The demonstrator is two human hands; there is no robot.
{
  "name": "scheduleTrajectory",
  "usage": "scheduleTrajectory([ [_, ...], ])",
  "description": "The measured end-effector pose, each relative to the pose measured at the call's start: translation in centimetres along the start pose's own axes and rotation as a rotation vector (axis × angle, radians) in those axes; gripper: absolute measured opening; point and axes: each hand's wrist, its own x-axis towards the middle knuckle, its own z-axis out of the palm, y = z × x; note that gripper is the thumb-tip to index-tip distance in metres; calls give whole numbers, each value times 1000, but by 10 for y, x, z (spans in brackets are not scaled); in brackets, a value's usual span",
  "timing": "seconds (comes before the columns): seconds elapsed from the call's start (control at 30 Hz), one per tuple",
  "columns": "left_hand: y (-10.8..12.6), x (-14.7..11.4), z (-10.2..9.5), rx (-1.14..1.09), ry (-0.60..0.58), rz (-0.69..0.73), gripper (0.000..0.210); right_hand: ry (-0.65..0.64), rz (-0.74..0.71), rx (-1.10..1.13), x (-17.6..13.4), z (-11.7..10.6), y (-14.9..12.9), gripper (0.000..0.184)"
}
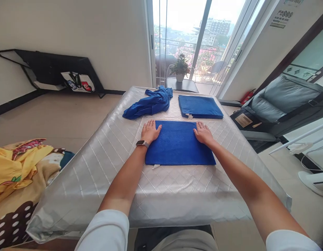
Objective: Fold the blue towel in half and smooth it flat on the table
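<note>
A blue towel (pixel 180 146), folded into a flat rectangle, lies in front of me on a silver quilted tablecloth (pixel 111 188). My left hand (pixel 150 131) rests flat on its far left corner, fingers stretched forward. On the far right corner lies my right hand (pixel 202 132), also flat with its fingers out. A small white tag pokes from the towel's near edge. Beyond my right hand is a neat stack of folded blue towels (pixel 200 105) with a white tag at its near side. A crumpled blue towel (pixel 153 101) sits beyond my left hand.
Yellow and brown fabrics (pixel 22 170) are heaped at the table's left. A grey recliner (pixel 278 104) stands to the right, near a white appliance (pixel 314 183). Past the far edge, a potted plant (pixel 180 68) sits on a chair (pixel 181 84) before the glass door.
</note>
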Motion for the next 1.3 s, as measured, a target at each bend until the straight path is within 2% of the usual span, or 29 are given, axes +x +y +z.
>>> scheduleTrajectory([
  [0.07, 0, -1, 0, 5, -8, -7, 76, 26, -32, 16, -17, 3, 4, 68],
  [0.17, 0, 0, 2, 17, -8, -10, 76, -25, -42, 57, -40, 11, 11, 70],
  [0.33, 0, -1, 2, 73, 18, -11, 75, -75, -30, 103, -50, 18, 14, 73],
  [0.47, 5, -14, -11, 171, 143, -33, 73, -58, -31, 149, -50, 16, 11, 72],
  [0.57, 20, -27, -21, 192, 241, 80, 72, -41, -23, 195, -52, 14, 8, 72],
  [0.67, 60, -38, -18, 161, 173, 267, 69, -31, -28, 235, -54, 14, 6, 72],
  [0.77, 124, -47, 1, 115, 7, 483, 66, -10, -29, 247, -56, 14, 6, 71],
  [0.87, 186, -44, 23, 80, -58, 624, 63, 11, -50, 236, -59, 14, 7, 68],
  [0.97, 217, -31, 37, 72, -128, 711, 56, 2, -83, 230, -60, 13, 9, 69],
  [1.03, 216, -23, 41, 78, -178, 744, 54, -3, -80, 244, -58, 14, 10, 68],
  [1.1, 202, -20, 42, 90, -187, 712, 56, 3, -62, 270, -56, 16, 9, 67],
  [1.3, 121, -23, 24, 163, -193, 443, 73, 3, -42, 288, -54, 18, 9, 67],
])
